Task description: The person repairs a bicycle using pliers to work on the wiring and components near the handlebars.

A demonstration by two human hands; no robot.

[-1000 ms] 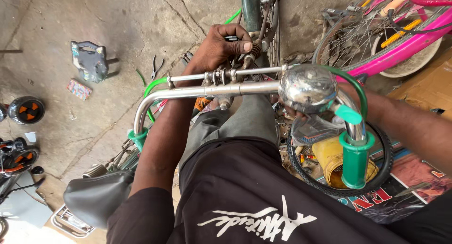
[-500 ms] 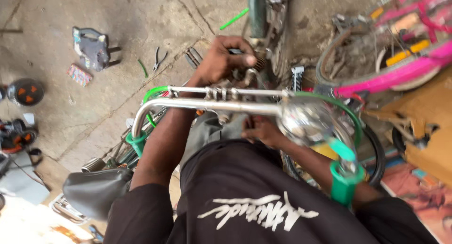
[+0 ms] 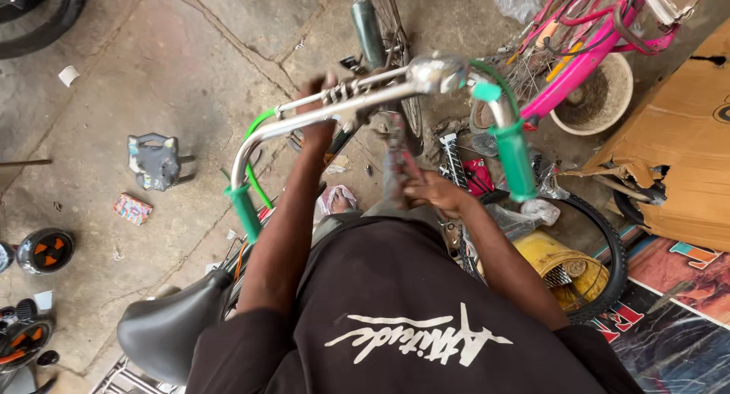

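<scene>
Cracked concrete floor (image 3: pixel 152 74), curved chrome handlebar (image 3: pixel 319 114)

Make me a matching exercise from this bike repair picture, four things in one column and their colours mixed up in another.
Things:
1. Handlebar grip
2. Bicycle saddle
3. Second bicycle's frame
4. Torn cardboard box

Colours:
a. brown
b. pink
c. green
d. black

Pairs: 1-c, 2-d, 3-b, 4-a
</scene>
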